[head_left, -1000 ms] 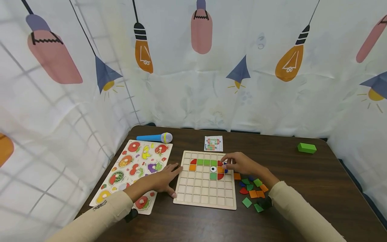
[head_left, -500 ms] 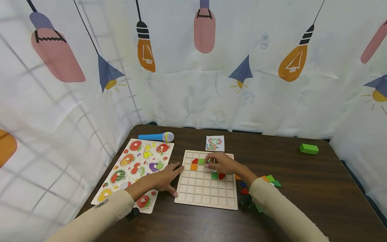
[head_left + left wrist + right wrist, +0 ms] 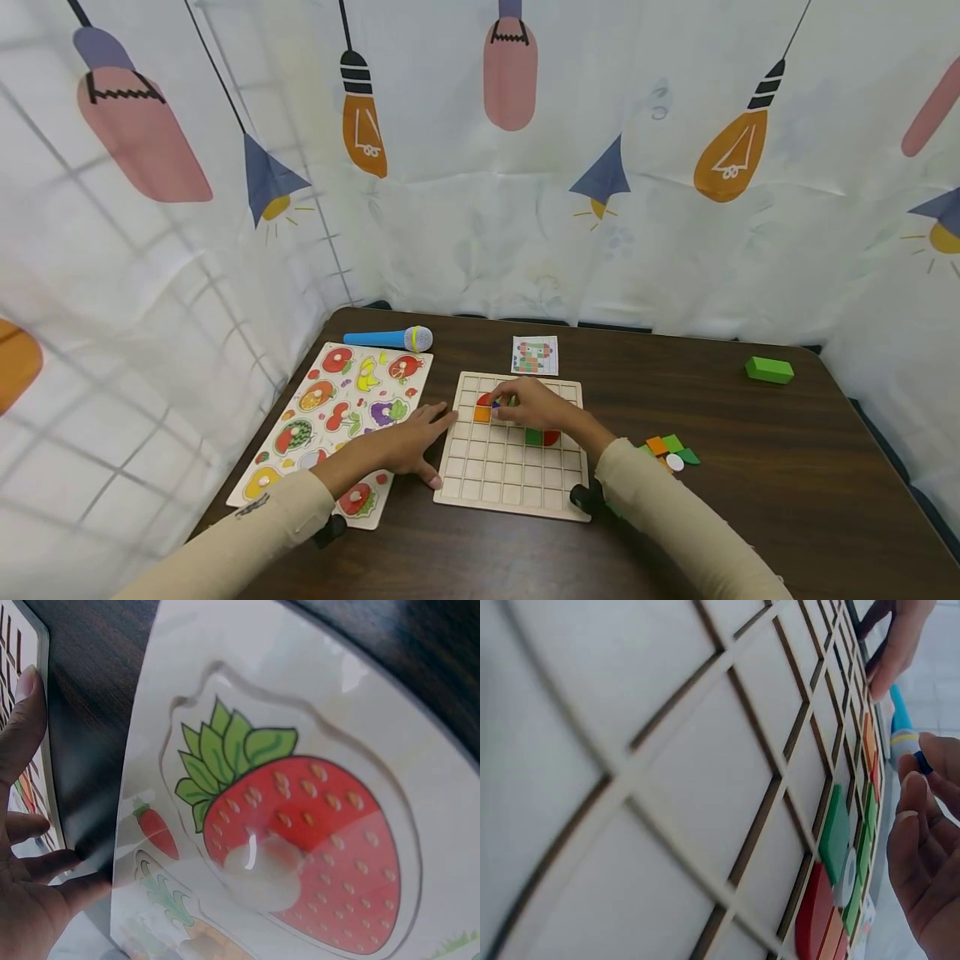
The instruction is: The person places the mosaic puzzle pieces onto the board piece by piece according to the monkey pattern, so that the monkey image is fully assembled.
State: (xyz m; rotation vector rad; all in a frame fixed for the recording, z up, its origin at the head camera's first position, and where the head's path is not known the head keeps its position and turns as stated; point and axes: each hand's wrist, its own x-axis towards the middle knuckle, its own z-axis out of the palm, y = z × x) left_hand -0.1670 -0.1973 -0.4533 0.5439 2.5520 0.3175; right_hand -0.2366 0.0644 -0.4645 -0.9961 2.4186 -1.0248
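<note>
Taking the gridded wooden board as your clock face in the head view, your right hand reaches over its upper part and pinches a small blue piece between thumb and fingertip near eleven o'clock, just beside an orange square; you cannot tell whether the blue piece touches the board. Your left hand grasps nothing, fingers spread, thumb and fingertips at the board's nine o'clock edge. Near the board's middle lies a green square with a red rounded piece just beside it, towards three o'clock. On the dark worktop you have a fruit puzzle at nine o'clock, a blue toy microphone at ten, a printed pattern card at twelve and a green block between two and three. At three o'clock, off the board, lie loose pieces, among them a white disc and an orange tile, partly hidden by your right sleeve.
</note>
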